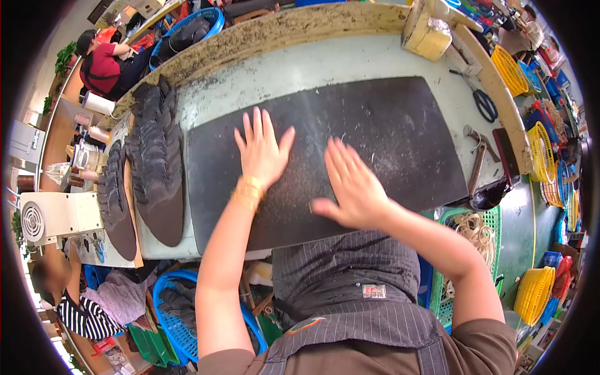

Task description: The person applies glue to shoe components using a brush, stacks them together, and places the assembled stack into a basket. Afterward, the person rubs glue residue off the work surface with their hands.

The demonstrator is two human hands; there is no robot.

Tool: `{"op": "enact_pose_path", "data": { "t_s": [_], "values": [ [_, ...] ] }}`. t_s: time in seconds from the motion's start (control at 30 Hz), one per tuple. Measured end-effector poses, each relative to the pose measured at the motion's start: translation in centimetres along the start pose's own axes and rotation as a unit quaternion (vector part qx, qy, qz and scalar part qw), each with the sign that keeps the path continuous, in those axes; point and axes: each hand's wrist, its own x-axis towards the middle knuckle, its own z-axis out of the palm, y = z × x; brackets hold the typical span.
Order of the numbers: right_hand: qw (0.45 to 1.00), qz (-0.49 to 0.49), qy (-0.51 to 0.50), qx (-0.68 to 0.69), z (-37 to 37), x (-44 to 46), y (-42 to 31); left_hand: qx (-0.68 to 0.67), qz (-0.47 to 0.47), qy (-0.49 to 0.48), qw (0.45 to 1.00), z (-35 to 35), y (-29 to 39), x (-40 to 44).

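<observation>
A large black mat (387,125) lies on the pale worktable (219,94), with dust and light scraps scattered over its surface. My left hand (263,150) is over the left half of the mat, fingers spread, holding nothing. Nearer the mat's middle, my right hand (354,187) is flat with its thumb apart and nothing in it. Whether either palm touches the mat is hard to tell. To the left lie overlapping stacks of dark, sole-shaped pieces (159,206).
Black-handled scissors (485,105) and a hammer (479,159) lie at the right. A raised wooden edge (300,24) borders the far side. A white machine (59,215) stands left. Blue basket (172,325) and green basket (494,234) sit below the near edge. Other people sit at left.
</observation>
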Motion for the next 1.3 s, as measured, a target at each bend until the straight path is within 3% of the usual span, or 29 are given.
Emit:
{"op": "enact_pose_path", "data": {
  "t_s": [0.07, 0.13, 0.23, 0.37, 0.47, 0.6, 0.67, 0.73, 0.83, 0.97, 1.07, 1.13, 1.2, 1.27, 1.3],
  "values": [
    [0.997, -0.054, -0.051, 0.011, -1.1, -2.0, 0.1, 0.04, -0.04, -0.028, 0.998, 0.7, -0.1, 4.6],
    [0.992, -0.1, -0.073, 0.016, -1.5, 0.2, 1.8, 0.022, 0.0, 0.023, 0.999, 1.7, -0.4, 3.4],
    [0.997, -0.079, -0.008, -0.014, 1.5, 7.1, 4.0, -0.015, 0.051, 0.03, 0.998, 0.3, 0.2, -2.3],
    [0.987, 0.109, 0.079, -0.087, 4.5, 17.4, 6.3, -0.035, 0.064, -0.025, 0.997, -2.3, 2.3, -8.4],
    [0.996, -0.006, 0.086, -0.001, 4.3, 15.3, 6.1, -0.026, 0.094, -0.035, 0.995, -2.7, 1.5, -8.4],
    [0.996, -0.089, 0.005, 0.0, -0.2, 2.3, 1.8, -0.015, 0.078, 0.0, 0.997, 0.9, -0.3, 2.3],
    [0.995, -0.078, -0.046, 0.036, -2.5, -2.4, 1.5, 0.02, 0.127, -0.017, 0.991, 1.6, 2.3, 8.4],
    [0.998, -0.02, -0.062, -0.016, -2.6, -3.6, 3.1, -0.01, 0.161, -0.058, 0.985, 2.6, 4.2, 10.7],
    [0.997, 0.045, 0.036, -0.057, -0.9, 1.9, 7.6, 0.014, 0.28, -0.005, 0.96, 1.7, 4.5, 5.0],
    [0.995, 0.024, 0.08, -0.046, 1.9, 10.4, 10.7, -0.131, 0.345, -0.135, 0.919, -3.9, 6.0, -6.9],
    [0.998, -0.026, 0.045, -0.036, 1.2, 8.4, 8.4, -0.333, 0.395, -0.318, 0.795, -6.6, 4.0, -8.0],
    [0.999, -0.047, 0.021, -0.018, 0.7, 4.6, 5.1, -0.457, 0.226, -0.161, 0.845, -6.5, 3.8, -3.3],
    [0.999, -0.049, -0.015, -0.003, -0.8, 0.6, 1.6, -0.25, 0.288, 0.006, 0.924, -4.0, 3.9, 4.7],
    [0.995, -0.08, -0.05, 0.03, -2.3, -3.5, -0.2, -0.055, 0.27, 0.079, 0.958, 0.9, 5.0, 10.9],
    [0.994, -0.072, -0.058, 0.066, -2.9, -5.2, -0.2, -0.033, 0.238, 0.007, 0.971, 2.5, 5.9, 11.3]
  ]
}}
